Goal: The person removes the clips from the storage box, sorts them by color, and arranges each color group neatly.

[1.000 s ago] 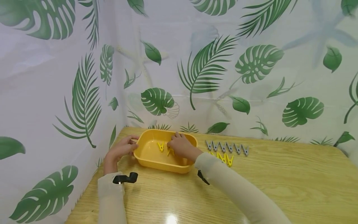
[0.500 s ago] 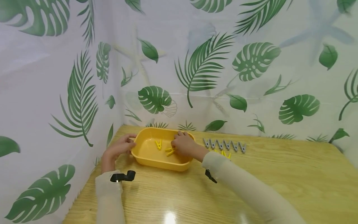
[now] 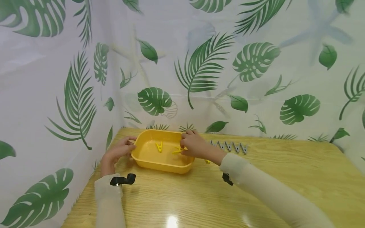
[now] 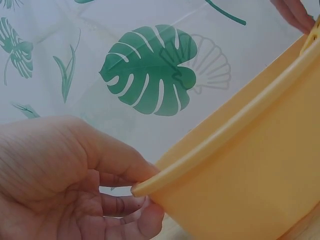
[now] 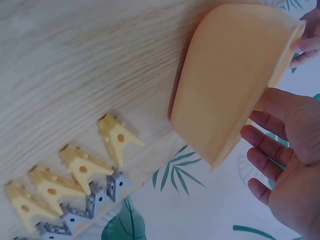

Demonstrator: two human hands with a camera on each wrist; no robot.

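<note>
A yellow plastic tub (image 3: 148,158) stands at the table's far left corner. My left hand (image 3: 118,151) grips its left rim, thumb on top and fingers beneath (image 4: 75,175), as the left wrist view shows against the tub (image 4: 250,165). My right hand (image 3: 194,145) hovers at the tub's right rim with its fingers loose and nothing in them (image 5: 285,165). Two yellow clothes pegs (image 3: 159,146) lie inside the tub, one of them (image 3: 178,150) just left of my right hand. The tub's outer wall (image 5: 230,85) fills the right wrist view.
A row of grey pegs (image 3: 228,146) lies right of the tub near the leaf-print curtain (image 3: 199,69). Several yellow pegs (image 5: 82,167) lie in front of the grey ones (image 5: 105,192), mostly hidden behind my right arm in the head view. Bare wooden table (image 3: 271,177) stretches to the right.
My right hand has drawn back from inside the tub to its right rim, leaving a yellow peg lying on the tub floor. The left hand has kept its hold on the rim.
</note>
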